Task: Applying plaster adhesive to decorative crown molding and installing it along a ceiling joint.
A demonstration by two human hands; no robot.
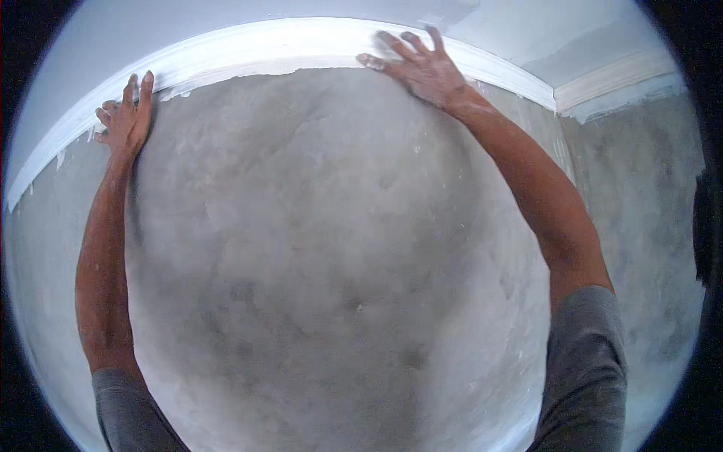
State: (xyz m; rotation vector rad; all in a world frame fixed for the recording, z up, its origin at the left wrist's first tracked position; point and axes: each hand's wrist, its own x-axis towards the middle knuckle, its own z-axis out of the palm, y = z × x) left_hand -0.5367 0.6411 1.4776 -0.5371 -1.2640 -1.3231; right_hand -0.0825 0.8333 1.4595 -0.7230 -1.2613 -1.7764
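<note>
A long white crown moulding (256, 47) runs along the top of the wall, where it meets the ceiling. Both my arms are raised to it. My left hand (126, 119) lies with fingers apart at the moulding's lower edge, towards the left end. Over on the right, my right hand (425, 69) has its fingers spread across the moulding; the fingertips are slightly blurred and look dusted with white. Neither hand has anything in it. Ragged white plaster shows along the moulding's lower edge between the hands.
Bare grey plastered wall (316, 241) fills the middle of the view. At the right, a corner leads to another wall with its own cornice (614, 81), edged below with rough white plaster. The pale ceiling (520, 34) is above. A dark shape (704, 226) stands at the far right rim.
</note>
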